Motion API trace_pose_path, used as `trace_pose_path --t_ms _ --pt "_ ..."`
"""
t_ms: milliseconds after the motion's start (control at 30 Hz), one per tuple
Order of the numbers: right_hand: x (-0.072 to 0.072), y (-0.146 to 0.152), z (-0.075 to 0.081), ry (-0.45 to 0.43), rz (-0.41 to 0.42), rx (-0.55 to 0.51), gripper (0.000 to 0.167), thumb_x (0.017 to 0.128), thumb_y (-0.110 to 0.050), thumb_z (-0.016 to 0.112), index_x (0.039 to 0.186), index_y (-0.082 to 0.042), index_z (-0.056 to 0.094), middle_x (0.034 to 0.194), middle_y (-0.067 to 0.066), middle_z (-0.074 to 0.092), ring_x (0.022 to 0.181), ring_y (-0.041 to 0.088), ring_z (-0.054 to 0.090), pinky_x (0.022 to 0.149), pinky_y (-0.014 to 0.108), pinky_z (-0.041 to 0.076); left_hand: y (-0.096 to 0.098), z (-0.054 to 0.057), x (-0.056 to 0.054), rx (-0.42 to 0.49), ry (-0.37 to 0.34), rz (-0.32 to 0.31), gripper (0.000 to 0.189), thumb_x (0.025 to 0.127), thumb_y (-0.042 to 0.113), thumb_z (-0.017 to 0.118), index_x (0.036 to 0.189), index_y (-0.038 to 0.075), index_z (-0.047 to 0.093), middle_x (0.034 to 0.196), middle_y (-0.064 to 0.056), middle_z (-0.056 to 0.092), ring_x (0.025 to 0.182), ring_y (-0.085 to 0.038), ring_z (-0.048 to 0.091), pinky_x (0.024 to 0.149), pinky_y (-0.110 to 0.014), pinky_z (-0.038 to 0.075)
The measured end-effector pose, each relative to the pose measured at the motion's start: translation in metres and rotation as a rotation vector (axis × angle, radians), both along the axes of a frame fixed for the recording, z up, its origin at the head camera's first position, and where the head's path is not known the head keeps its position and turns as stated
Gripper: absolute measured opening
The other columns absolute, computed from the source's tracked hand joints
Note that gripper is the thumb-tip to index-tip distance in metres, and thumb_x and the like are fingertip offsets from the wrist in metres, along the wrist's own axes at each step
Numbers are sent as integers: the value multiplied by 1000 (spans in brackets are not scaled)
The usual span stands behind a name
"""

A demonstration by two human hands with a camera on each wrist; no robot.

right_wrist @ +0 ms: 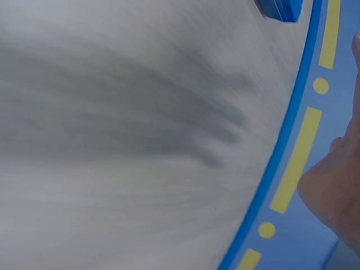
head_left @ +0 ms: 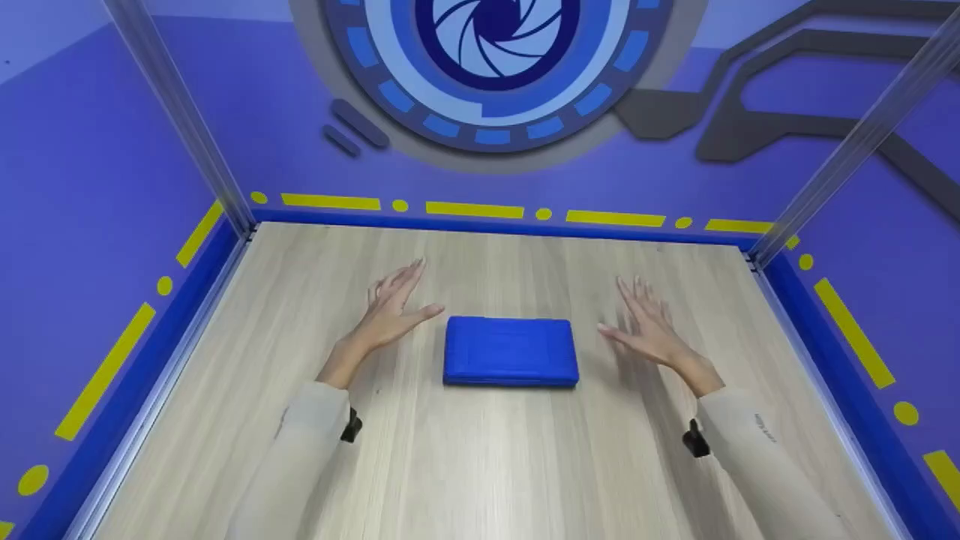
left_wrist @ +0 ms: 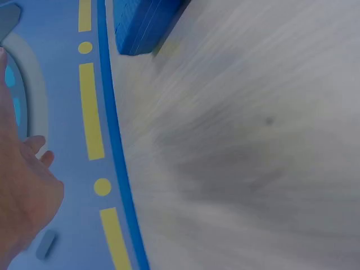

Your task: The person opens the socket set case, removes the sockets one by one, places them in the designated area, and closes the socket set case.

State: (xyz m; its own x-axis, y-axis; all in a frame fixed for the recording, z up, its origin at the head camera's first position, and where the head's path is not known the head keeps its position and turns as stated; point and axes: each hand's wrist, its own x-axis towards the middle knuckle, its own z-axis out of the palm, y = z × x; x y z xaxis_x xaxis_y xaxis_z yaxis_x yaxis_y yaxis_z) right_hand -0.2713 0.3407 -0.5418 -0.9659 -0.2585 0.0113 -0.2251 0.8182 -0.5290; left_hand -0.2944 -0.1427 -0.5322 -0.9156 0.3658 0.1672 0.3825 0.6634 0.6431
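Observation:
A flat, rectangular blue case (head_left: 511, 351) with a raised panel on its lid lies closed on the wood-grain table. To its left is my left hand (head_left: 390, 311), fingers extended and thumb pointing toward the case without touching it. My right hand (head_left: 646, 330) hovers on the other side, fingers spread, also apart from the case. Only a corner of the blue case (left_wrist: 143, 25) shows at the top of the left wrist view, with part of the left hand (left_wrist: 25, 191) at the left edge. In the right wrist view, the case (right_wrist: 283, 8) is mostly cut off.
The pale wooden tabletop (head_left: 480, 465) is bounded by a blue back wall (head_left: 262, 112) and side walls with yellow dashes. Metal posts (head_left: 187, 120) stand at the far corners. A small black device (head_left: 696, 440) sits at the right sleeve cuff, another (head_left: 351, 426) at the left.

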Motion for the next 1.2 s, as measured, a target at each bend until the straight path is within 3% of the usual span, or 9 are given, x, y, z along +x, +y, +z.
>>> trace_pose_path --t_ms 233,433,567,700,900,1200 --pt "4 -24 -27 -92 -26 -258 89 100 -42 61 166 -19 6 173 17 1 159 44 3 124 70 7 22 -28 5 92 -124 -50 76 97 53 61 162 28 31 169 -3 31 156 -35 20 123 -63 9" --pt "14 -46 -35 -183 -18 -441 70 107 -35 51 165 -13 18 169 21 22 154 43 27 126 60 23 31 -41 18 152 -259 -42 89 90 61 68 162 25 30 170 -6 27 157 -38 16 122 -71 11" --pt "21 -57 -41 -236 -7 -527 71 105 -28 57 164 -12 20 166 24 27 151 45 34 123 60 30 36 -50 25 161 -318 -33 104 79 65 77 163 28 28 171 -5 25 157 -38 17 121 -72 19" --pt "26 -64 -46 -250 18 -567 79 100 -22 67 164 -10 22 166 24 28 149 47 36 121 61 32 39 -58 31 158 -322 -43 113 72 63 85 163 27 27 170 -6 25 156 -37 20 122 -68 23" --pt "32 -70 -54 -258 46 -546 91 90 -21 80 163 -11 26 166 26 26 149 49 34 122 60 32 42 -65 38 187 -321 -56 119 70 53 91 164 21 25 172 -7 19 158 -38 16 124 -68 19" --pt "37 -70 -58 -260 70 -537 101 84 -18 85 162 -4 22 168 28 15 152 50 27 122 58 31 48 -68 38 202 -332 -107 120 69 39 95 164 18 24 172 -14 10 158 -42 9 125 -66 19"
